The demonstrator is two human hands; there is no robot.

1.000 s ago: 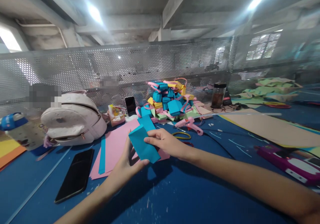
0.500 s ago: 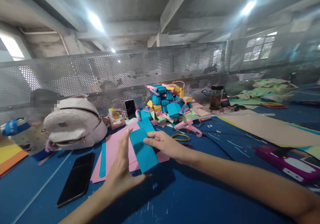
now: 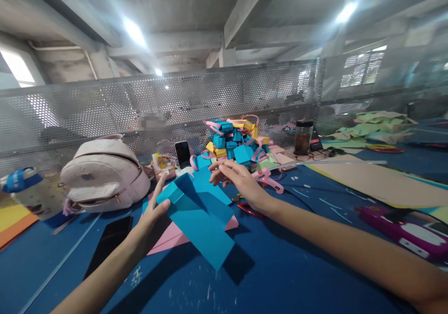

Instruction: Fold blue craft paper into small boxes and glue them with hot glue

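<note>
My left hand (image 3: 154, 216) grips a folded piece of blue paper (image 3: 201, 227) by its upper left end, thumb on top. The paper is creased into panels and stands partly unfolded, its broad flap slanting down to the right. Just right of it hovers my right hand (image 3: 240, 181), fingers stretched out and holding nothing, over more blue paper (image 3: 210, 183). Whether its fingertips touch that paper I cannot tell. Pink sheets (image 3: 171, 239) lie underneath, mostly covered. Red-handled scissors (image 3: 249, 210) rest under my right wrist, beside a pink glue gun (image 3: 269, 179).
A heap of blue and yellow paper boxes (image 3: 233, 141) with pink strips stands behind my hands. Left are a black phone (image 3: 110, 239), a pale backpack (image 3: 105, 174) and a bottle (image 3: 38, 195). Right are a jar (image 3: 303, 137), large sheets (image 3: 367, 178) and a purple object (image 3: 402, 230).
The blue paper was a closed narrow shape between both hands; now it is spread into open flaps. My right hand has let go and moved up and right. My left hand has closed on the paper.
</note>
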